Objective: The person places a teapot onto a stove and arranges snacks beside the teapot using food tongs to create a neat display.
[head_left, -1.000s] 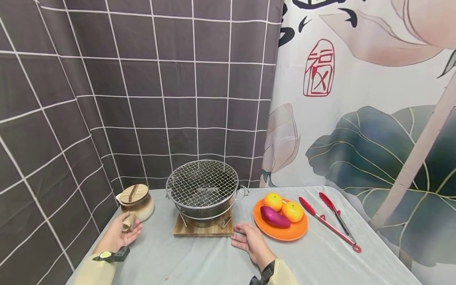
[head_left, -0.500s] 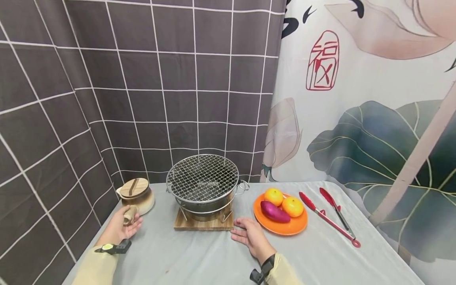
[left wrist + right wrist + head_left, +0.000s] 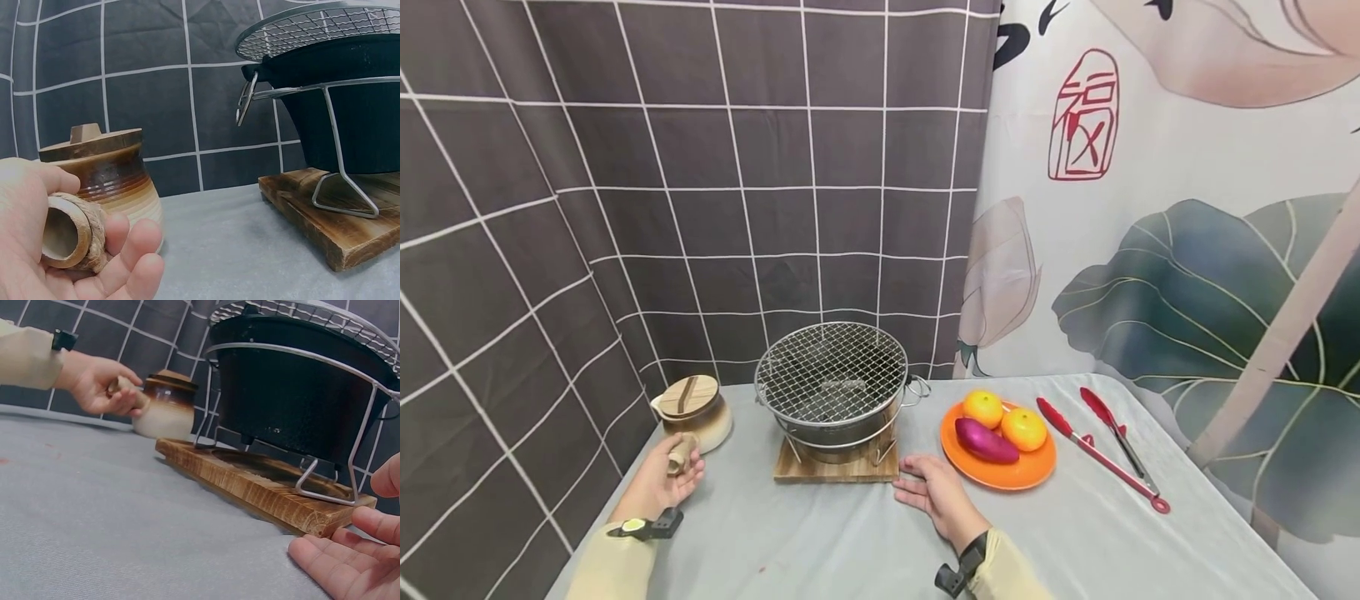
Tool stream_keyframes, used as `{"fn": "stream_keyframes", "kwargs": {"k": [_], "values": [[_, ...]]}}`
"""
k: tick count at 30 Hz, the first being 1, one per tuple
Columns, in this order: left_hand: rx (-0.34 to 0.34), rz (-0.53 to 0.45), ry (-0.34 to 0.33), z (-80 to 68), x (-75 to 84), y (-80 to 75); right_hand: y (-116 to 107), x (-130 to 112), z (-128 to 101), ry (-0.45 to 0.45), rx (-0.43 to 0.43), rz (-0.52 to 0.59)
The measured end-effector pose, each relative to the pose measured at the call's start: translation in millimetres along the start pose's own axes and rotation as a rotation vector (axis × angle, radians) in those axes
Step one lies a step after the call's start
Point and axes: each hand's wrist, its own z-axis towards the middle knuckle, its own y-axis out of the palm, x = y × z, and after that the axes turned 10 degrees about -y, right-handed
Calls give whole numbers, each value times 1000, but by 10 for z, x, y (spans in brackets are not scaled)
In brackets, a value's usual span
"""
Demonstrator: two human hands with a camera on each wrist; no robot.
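Left hand (image 3: pixel 658 483) wrapped round the pot handle (image 3: pixel 69 232), good for lifting. Little brown pot (image 3: pixel 695 413) sitting left of the grill (image 3: pixel 831 398). Right hand (image 3: pixel 936 493) loose, flat by the wooden board (image 3: pixel 837 468).

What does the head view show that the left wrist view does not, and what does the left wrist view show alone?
Only the head view shows the orange plate with two oranges and a purple sweet potato, the red tongs and the right hand. Only the left wrist view shows the hollow end of the pot's handle. Both show the left hand around that handle, the lidded pot, the grill and its wooden board.
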Motion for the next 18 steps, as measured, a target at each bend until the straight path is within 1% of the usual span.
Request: {"fn": "stream_keyframes", "kwargs": {"k": [3,6,18], "values": [[15,17,-3,-29,13,-8,18,6,-9,0,-8,-4],[12,26,-4,-40,22,-7,28,2,-16,-2,-9,-9],[2,-35,-27,-34,34,41,11,-28,17,4,15,-14]]}}
